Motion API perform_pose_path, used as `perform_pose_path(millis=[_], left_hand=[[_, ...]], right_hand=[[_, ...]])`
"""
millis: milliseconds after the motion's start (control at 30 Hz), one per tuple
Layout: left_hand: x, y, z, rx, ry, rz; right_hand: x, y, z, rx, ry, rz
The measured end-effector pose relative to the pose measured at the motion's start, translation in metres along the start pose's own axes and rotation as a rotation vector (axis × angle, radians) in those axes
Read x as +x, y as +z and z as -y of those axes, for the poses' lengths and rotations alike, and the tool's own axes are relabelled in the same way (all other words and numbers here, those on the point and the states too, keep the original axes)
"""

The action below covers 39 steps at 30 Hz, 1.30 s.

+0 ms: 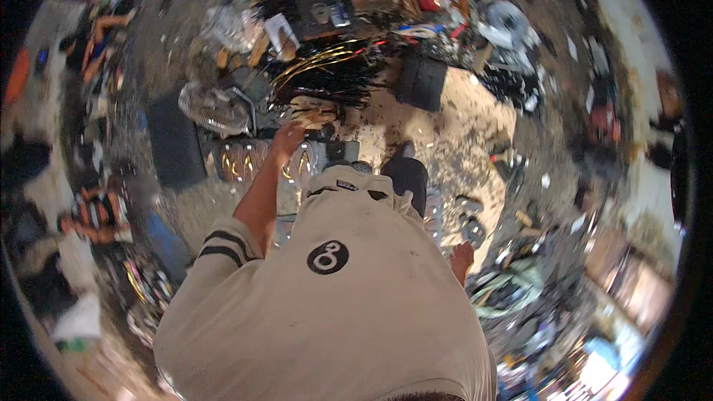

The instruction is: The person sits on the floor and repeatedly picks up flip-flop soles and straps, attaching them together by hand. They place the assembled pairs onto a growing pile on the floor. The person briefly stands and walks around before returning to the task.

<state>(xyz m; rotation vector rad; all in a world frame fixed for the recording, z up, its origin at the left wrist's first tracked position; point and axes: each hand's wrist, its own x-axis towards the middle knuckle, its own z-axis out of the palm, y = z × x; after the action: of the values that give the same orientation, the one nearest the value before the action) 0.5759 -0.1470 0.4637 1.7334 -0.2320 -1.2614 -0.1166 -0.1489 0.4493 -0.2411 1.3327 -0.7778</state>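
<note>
My left arm reaches forward from a pale sleeve with dark stripes. My left hand (288, 141) is beside a tan, light-brown piece (316, 115); its fingers are too small and smeared to read. Just below it lies a row of shiny, clear sole-shaped pieces (245, 160) on a dark backing. Low on the right, my right hand (460, 258) shows past the edge of my shirt, its fingers mostly indistinct. Dark sandal-like shapes (471, 224) lie close to it on a tan sheet (479, 134).
Ahead is a bundle of black and gold strips (319, 70), with a dark box (422, 82) to its right. A wire-grilled round object (215, 109) and a dark panel (175, 137) lie left. Clear plastic (509, 26) and mixed scraps surround me. Another person (96, 215) is far left.
</note>
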Motion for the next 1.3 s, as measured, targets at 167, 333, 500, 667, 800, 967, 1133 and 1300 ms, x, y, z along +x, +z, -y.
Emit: perform_pose_path(millis=[167, 333, 500, 667, 800, 967, 1133, 1300], left_hand=[[-0.100, -0.060, 0.136, -0.271, -0.238, -0.492], [-0.221, 0.040, 0.193, -0.372, -0.544, -0.788], [-0.231, 0.181, 0.157, -1.026, -0.205, -0.832], [-0.160, 0.313, 0.184, -0.399, 0.343, -0.715], [-0.116, 0.433, 0.167, 0.037, 0.204, -0.482], [-0.167, 0.496, 0.090, -0.332, -0.076, -0.373], [-0.090, 0.507, 0.140, -0.921, -0.104, -0.307], [0.004, 0.566, 0.308, -1.457, 0.240, -0.700]], right_hand=[[0.198, -0.068, 0.104, 0.145, 0.507, 0.663], [0.320, 0.105, 0.204, -0.553, 0.229, 0.671], [0.372, 0.310, 0.304, -0.977, 0.055, 0.671], [0.359, 0.486, 0.204, -1.632, -0.485, 1.092], [0.344, 0.592, 0.104, -1.847, -0.484, 1.388], [0.249, 0.626, -0.038, -2.082, -0.532, 1.783], [0.369, 0.631, -0.251, -2.246, -0.959, 2.133], [0.439, 0.602, -0.389, -2.423, -1.391, 2.465]])
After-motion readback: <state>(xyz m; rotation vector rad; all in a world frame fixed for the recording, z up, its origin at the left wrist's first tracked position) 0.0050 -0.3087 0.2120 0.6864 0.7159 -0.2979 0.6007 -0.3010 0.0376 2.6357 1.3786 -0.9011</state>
